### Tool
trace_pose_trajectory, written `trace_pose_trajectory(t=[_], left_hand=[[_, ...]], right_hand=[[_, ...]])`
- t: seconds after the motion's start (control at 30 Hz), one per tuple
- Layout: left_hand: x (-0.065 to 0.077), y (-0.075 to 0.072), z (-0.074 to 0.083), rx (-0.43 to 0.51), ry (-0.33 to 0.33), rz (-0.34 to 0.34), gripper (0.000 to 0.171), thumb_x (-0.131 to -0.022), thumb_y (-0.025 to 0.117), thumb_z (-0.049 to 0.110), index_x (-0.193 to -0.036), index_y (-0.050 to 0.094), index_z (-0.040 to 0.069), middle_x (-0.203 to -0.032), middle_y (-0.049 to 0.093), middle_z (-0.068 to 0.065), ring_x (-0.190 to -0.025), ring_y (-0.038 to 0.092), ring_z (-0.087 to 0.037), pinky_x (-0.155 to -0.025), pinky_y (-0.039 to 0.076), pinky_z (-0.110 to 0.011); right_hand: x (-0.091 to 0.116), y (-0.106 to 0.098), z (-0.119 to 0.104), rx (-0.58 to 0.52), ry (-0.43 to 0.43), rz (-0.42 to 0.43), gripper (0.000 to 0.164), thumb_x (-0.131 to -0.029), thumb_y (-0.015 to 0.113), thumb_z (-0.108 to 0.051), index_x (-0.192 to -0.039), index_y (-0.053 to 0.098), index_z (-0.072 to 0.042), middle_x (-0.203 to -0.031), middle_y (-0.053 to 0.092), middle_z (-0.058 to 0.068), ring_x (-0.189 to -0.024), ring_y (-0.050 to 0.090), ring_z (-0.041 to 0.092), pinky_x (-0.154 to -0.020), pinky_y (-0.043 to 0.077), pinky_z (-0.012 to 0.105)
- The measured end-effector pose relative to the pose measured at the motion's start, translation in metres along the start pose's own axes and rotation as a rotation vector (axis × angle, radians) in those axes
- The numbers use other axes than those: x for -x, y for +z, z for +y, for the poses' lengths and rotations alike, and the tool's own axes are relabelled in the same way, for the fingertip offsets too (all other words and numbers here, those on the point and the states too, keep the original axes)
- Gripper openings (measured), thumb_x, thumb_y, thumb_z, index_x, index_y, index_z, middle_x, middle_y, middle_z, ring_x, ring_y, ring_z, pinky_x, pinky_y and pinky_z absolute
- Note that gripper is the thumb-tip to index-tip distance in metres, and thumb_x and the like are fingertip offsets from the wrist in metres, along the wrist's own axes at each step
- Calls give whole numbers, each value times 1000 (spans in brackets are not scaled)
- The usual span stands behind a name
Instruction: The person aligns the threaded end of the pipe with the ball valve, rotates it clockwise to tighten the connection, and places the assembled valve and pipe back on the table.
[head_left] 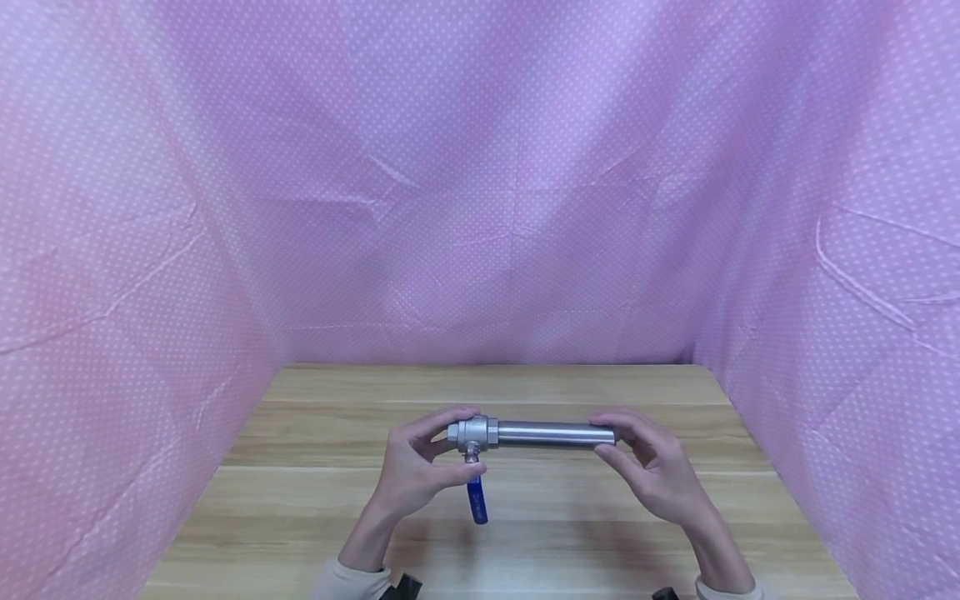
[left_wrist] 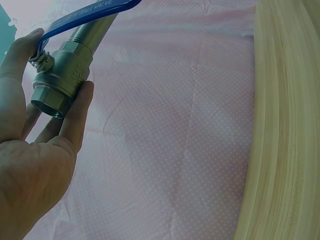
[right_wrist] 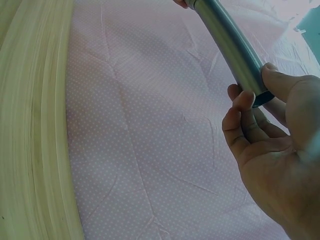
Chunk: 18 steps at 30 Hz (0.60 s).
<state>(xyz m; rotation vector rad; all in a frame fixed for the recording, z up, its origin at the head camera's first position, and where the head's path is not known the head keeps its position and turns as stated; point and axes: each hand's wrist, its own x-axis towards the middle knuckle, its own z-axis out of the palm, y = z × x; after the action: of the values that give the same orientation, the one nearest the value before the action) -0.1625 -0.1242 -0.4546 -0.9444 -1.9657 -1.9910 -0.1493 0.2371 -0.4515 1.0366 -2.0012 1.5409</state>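
From the head we look forward and down, farthest off, across the wooden table (head_left: 570,508) to the dotted cloth (head_left: 487,208). From the left wrist we look closely past the left hand (left_wrist: 39,162), table at frame right; from the right wrist, closely past the right hand (right_wrist: 272,156), table at frame left. We see the steel pipe (head_left: 555,434) in all three, the blue handle (head_left: 477,502) in head and left wrist.

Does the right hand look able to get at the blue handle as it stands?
Probably not without letting go: the right hand grips one end of the metal tube. Otherwise the way looks free, with the outer part of the blue handle uncovered.
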Motion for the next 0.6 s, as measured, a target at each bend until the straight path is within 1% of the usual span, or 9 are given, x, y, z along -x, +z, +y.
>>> trace_pose_trajectory(t=[0.07, 0.17, 0.23, 0.3, 0.37, 0.47, 0.53, 0.6], left_hand=[[0, 0, 1, 4, 2, -2, 66, -79, 95, -12, -140, 74, -1, -140, 76, -29, -130, 75, -13, -110, 71, -43], [0, 0, 2, 4, 1, -2, 67, -78, 95, -12, -141, 74, -1, -140, 76, -29, -130, 75, -13, -110, 71, -43], [-1, 0, 2, -1, 0, 0, 67, -78, 95, -11, -141, 74, -1, -140, 76, -28, -130, 75, -13, -110, 71, -43], [-1, 0, 2, -5, -3, 3, 67, -78, 96, -11, -141, 74, 0, -140, 77, -26, -130, 75, -13, -110, 71, -42], [-1, 0, 2, -9, -7, 5, 67, -79, 96, -10, -141, 74, 0, -140, 77, -25, -130, 75, -13, -110, 71, -42], [0, 0, 2, -11, -11, 6, 67, -79, 96, -10, -141, 75, 1, -140, 78, -24, -130, 75, -13, -110, 71, -42], [0, 0, 2, -12, -12, 7, 67, -79, 96, -10, -141, 75, 1, -140, 78, -24, -129, 75, -13, -110, 71, -42], [-1, 0, 2, -11, -12, 7, 67, -79, 96, -10, -141, 75, 1, -141, 78, -25, -129, 75, -13, -110, 71, -42]], right_hand=[[1, -1, -1, 37, 39, -3, 49, -89, 69, 31, -132, 71, 8, -121, 77, -6, -99, 72, 0, -79, 66, 15], [1, -1, -1, 69, 65, -11, 48, -90, 68, 30, -132, 71, 7, -107, 76, 0, -87, 70, 3, -67, 64, 18], [1, -1, -1, 72, 70, -13, 48, -90, 69, 29, -132, 70, 7, -102, 76, 7, -84, 71, 6, -65, 65, 20], [1, -1, 0, 68, 69, -10, 48, -90, 70, 29, -133, 70, 7, -100, 76, 9, -85, 72, 5, -65, 65, 20], [1, -1, 0, 46, 59, -8, 50, -89, 70, 29, -134, 70, 7, -106, 76, 7, -89, 73, 3, -67, 65, 19], [-1, 0, 2, -30, 1, -12, 53, -87, 69, 33, -135, 67, 12, -121, 75, 7, -101, 74, 3, -74, 65, 18], [-3, 1, 4, -85, -39, -23, 56, -85, 69, 35, -137, 65, 15, -130, 72, 11, -109, 73, 6, -82, 66, 17], [-4, 2, 4, -118, -72, -30, 58, -83, 69, 37, -138, 63, 18, -135, 70, 16, -114, 73, 9, -87, 66, 17]])
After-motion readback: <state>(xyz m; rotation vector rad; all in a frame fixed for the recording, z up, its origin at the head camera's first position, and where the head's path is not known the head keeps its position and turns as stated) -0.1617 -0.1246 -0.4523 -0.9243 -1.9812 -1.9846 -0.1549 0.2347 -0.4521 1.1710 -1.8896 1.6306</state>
